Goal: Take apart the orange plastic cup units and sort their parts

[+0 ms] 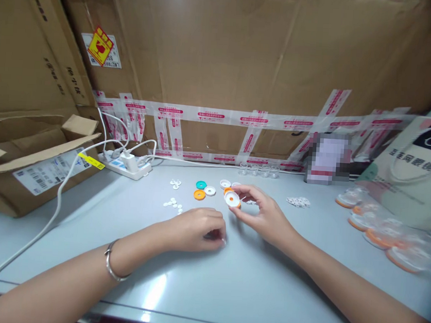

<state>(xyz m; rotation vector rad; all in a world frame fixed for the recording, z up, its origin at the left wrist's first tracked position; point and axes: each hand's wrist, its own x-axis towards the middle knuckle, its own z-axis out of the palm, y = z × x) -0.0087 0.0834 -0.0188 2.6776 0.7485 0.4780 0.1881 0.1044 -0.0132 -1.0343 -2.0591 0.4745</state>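
Note:
My right hand pinches a round white-and-orange plastic disc by its edge, tilted up off the table. My left hand is just left of it, fingers curled and pressed together; a whitish speck shows at the fingertips, too small to name. Beyond my left hand lie a teal ring, an orange ring and a white ring. Small white pieces lie in two loose groups to the left. Behind the held disc is another white ring, partly with others.
Several clear cups stand at the back. At right are clear domed pieces with orange bases, a spotted flat pile and a printed bag. A power strip, white cable and open carton occupy the left.

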